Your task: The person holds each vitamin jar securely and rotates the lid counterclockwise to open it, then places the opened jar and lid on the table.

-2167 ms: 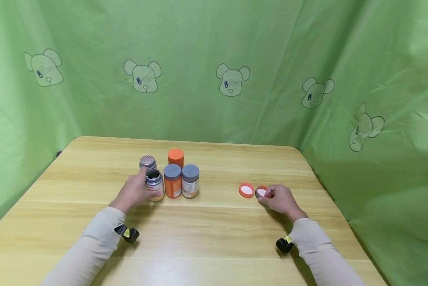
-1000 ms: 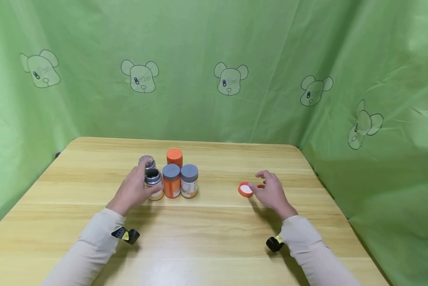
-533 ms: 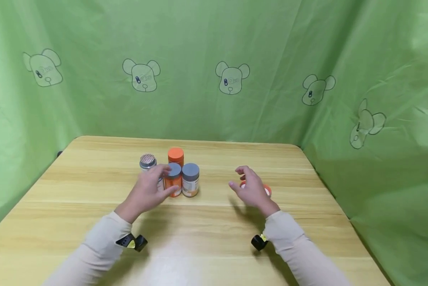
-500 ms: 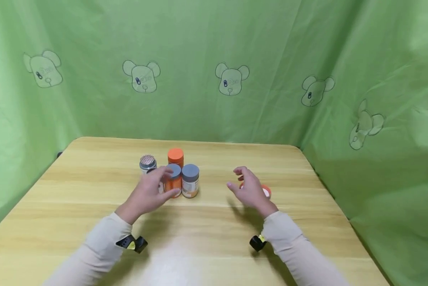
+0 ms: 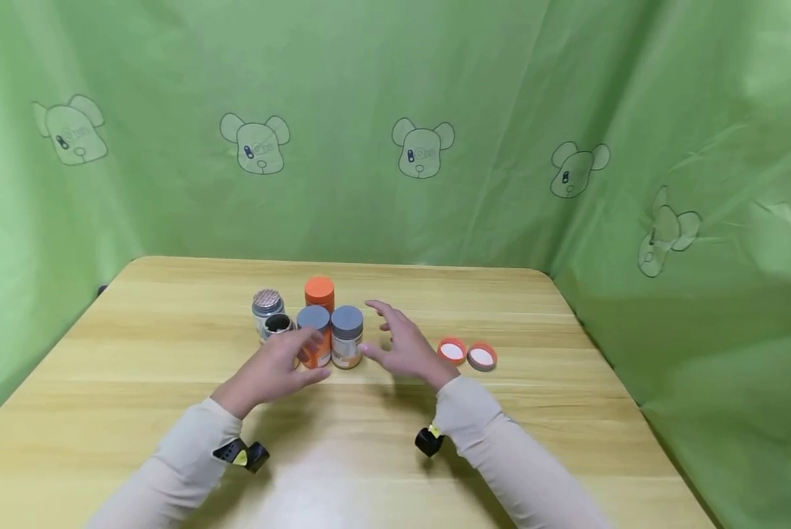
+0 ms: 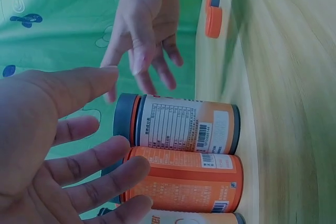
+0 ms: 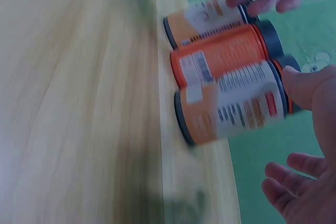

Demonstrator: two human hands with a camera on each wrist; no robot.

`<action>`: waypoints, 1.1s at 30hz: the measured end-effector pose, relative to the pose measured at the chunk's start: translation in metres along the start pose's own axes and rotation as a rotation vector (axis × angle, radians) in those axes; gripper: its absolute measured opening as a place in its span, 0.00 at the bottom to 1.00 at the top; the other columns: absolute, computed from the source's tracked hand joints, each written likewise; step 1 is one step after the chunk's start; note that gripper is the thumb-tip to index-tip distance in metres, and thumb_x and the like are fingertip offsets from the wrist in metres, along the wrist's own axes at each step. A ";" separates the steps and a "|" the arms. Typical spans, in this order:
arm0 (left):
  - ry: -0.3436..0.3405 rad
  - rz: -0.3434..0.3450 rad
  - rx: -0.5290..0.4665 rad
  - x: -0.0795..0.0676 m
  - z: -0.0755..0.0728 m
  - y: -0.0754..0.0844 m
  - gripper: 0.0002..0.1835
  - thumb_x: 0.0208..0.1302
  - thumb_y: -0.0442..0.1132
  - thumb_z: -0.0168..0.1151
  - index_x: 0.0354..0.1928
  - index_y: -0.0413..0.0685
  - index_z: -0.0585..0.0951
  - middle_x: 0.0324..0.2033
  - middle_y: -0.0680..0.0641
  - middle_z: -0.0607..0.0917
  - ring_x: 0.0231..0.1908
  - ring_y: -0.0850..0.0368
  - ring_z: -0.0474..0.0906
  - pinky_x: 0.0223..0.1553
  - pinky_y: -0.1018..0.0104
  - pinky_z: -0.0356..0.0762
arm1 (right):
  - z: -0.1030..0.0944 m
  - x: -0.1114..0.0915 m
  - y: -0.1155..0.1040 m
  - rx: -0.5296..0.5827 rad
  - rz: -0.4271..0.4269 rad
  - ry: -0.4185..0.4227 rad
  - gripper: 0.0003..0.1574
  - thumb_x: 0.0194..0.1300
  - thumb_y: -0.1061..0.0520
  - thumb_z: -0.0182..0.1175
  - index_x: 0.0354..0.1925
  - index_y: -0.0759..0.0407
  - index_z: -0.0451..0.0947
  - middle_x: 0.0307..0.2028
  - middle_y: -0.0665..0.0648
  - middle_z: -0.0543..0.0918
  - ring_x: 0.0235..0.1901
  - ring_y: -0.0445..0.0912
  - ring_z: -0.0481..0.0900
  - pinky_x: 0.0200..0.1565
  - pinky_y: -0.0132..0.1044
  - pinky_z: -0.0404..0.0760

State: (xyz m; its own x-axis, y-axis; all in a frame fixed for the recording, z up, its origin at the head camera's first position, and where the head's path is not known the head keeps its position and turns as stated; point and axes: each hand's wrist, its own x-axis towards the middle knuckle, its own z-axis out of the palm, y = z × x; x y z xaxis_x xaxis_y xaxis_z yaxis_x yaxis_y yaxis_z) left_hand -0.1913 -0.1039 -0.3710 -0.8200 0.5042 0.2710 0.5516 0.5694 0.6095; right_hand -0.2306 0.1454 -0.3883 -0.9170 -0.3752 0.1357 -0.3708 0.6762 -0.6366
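Note:
My left hand [image 5: 269, 371] hovers in front of an orange jar with a grey lid [image 5: 321, 353], fingers spread and holding nothing. Beside it, my right hand [image 5: 407, 351] reaches toward a white-and-orange jar with a grey lid [image 5: 347, 345], thumb and fingers apart. In the right wrist view the thumb [image 7: 307, 87] overlaps that jar's lid; whether it touches I cannot tell. Partly hidden behind the left hand stands an uncapped jar with a dark mouth [image 5: 279, 324]. A jar with a foil-sealed top [image 5: 267, 303] and an orange-lidded jar [image 5: 319, 292] stand farther back.
Two lids lie upturned side by side to the right, an orange one [image 5: 452, 351] and a grey one with an orange rim [image 5: 482, 357]. All rest on a wooden table [image 5: 369, 455], with a green curtain [image 5: 342, 213] hanging behind and at the sides.
My right hand has let go of the grey-and-orange lid and moved left to the capped jars. My left hand has left the uncapped jar and shifted right.

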 end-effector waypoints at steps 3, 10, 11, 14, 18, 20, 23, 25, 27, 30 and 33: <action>-0.002 -0.014 -0.001 -0.002 0.001 -0.002 0.20 0.56 0.42 0.72 0.47 0.40 0.78 0.37 0.48 0.83 0.37 0.48 0.81 0.40 0.55 0.79 | 0.008 0.005 -0.008 -0.041 -0.054 -0.060 0.49 0.63 0.43 0.65 0.75 0.37 0.51 0.70 0.59 0.61 0.62 0.58 0.68 0.55 0.55 0.72; 0.013 0.007 0.016 -0.006 0.004 -0.004 0.18 0.55 0.41 0.73 0.43 0.40 0.79 0.34 0.48 0.83 0.36 0.48 0.81 0.39 0.55 0.80 | 0.018 0.012 -0.016 -0.120 -0.158 -0.056 0.40 0.66 0.45 0.63 0.71 0.50 0.60 0.65 0.59 0.69 0.64 0.53 0.67 0.61 0.49 0.67; 0.017 0.014 0.027 -0.006 0.004 -0.004 0.18 0.55 0.41 0.73 0.43 0.40 0.79 0.34 0.49 0.83 0.36 0.48 0.81 0.38 0.56 0.79 | 0.019 0.013 -0.017 -0.120 -0.172 -0.032 0.38 0.66 0.46 0.63 0.69 0.53 0.62 0.62 0.60 0.71 0.62 0.52 0.69 0.61 0.48 0.68; 0.021 0.032 0.056 -0.004 0.007 -0.003 0.17 0.55 0.42 0.73 0.42 0.42 0.79 0.34 0.50 0.82 0.35 0.50 0.81 0.38 0.59 0.78 | 0.021 0.017 -0.020 -0.112 -0.184 0.013 0.31 0.67 0.49 0.62 0.63 0.58 0.65 0.57 0.61 0.76 0.58 0.51 0.74 0.58 0.44 0.72; 0.012 0.042 0.083 -0.002 0.010 -0.002 0.18 0.55 0.43 0.73 0.43 0.43 0.78 0.36 0.49 0.83 0.37 0.52 0.81 0.40 0.59 0.78 | 0.021 0.021 -0.024 -0.102 -0.141 0.027 0.27 0.67 0.52 0.62 0.58 0.60 0.66 0.55 0.62 0.78 0.55 0.51 0.76 0.55 0.42 0.74; 0.008 0.037 0.085 -0.001 0.011 -0.002 0.19 0.55 0.43 0.73 0.44 0.42 0.78 0.37 0.47 0.83 0.37 0.52 0.81 0.40 0.58 0.78 | 0.020 0.021 -0.025 -0.089 -0.115 0.025 0.26 0.67 0.52 0.62 0.57 0.59 0.66 0.55 0.62 0.78 0.54 0.51 0.77 0.54 0.42 0.75; 0.001 0.027 0.081 -0.001 0.012 -0.003 0.20 0.55 0.42 0.73 0.45 0.40 0.78 0.38 0.45 0.83 0.37 0.52 0.81 0.40 0.58 0.78 | 0.016 0.020 -0.024 -0.076 -0.084 0.023 0.25 0.66 0.52 0.63 0.56 0.58 0.67 0.55 0.62 0.78 0.54 0.51 0.77 0.54 0.43 0.75; -0.002 0.020 0.076 -0.002 0.012 -0.004 0.19 0.55 0.42 0.73 0.45 0.40 0.79 0.37 0.46 0.83 0.37 0.52 0.80 0.40 0.58 0.78 | 0.013 0.018 -0.023 -0.071 -0.060 0.019 0.25 0.66 0.52 0.64 0.56 0.57 0.67 0.55 0.61 0.78 0.54 0.51 0.77 0.54 0.43 0.75; -0.005 0.004 0.066 -0.002 0.012 -0.003 0.19 0.55 0.42 0.73 0.45 0.41 0.79 0.37 0.47 0.83 0.37 0.53 0.80 0.40 0.58 0.78 | 0.011 0.015 -0.021 -0.073 -0.044 0.018 0.24 0.65 0.52 0.64 0.55 0.57 0.67 0.55 0.61 0.78 0.54 0.51 0.77 0.53 0.44 0.76; -0.012 -0.016 0.051 -0.002 0.012 -0.003 0.19 0.55 0.43 0.73 0.44 0.43 0.79 0.37 0.49 0.83 0.37 0.52 0.80 0.40 0.58 0.77 | 0.006 0.012 -0.018 -0.073 -0.021 0.019 0.24 0.65 0.51 0.65 0.53 0.57 0.68 0.55 0.61 0.78 0.53 0.52 0.77 0.53 0.44 0.76; -0.021 -0.013 0.053 -0.001 0.014 -0.003 0.20 0.55 0.43 0.73 0.45 0.41 0.79 0.37 0.47 0.83 0.38 0.51 0.80 0.41 0.58 0.78 | 0.002 0.009 -0.014 -0.077 -0.008 0.023 0.23 0.63 0.51 0.66 0.51 0.56 0.68 0.55 0.60 0.78 0.52 0.51 0.77 0.52 0.45 0.76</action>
State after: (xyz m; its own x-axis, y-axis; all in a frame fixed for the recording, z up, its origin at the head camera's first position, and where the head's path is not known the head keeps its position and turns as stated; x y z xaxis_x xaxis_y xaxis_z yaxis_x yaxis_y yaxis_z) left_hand -0.1896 -0.0973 -0.3831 -0.8242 0.5096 0.2470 0.5484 0.6098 0.5722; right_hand -0.2331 0.1319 -0.3799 -0.9168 -0.3666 0.1580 -0.3872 0.7202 -0.5757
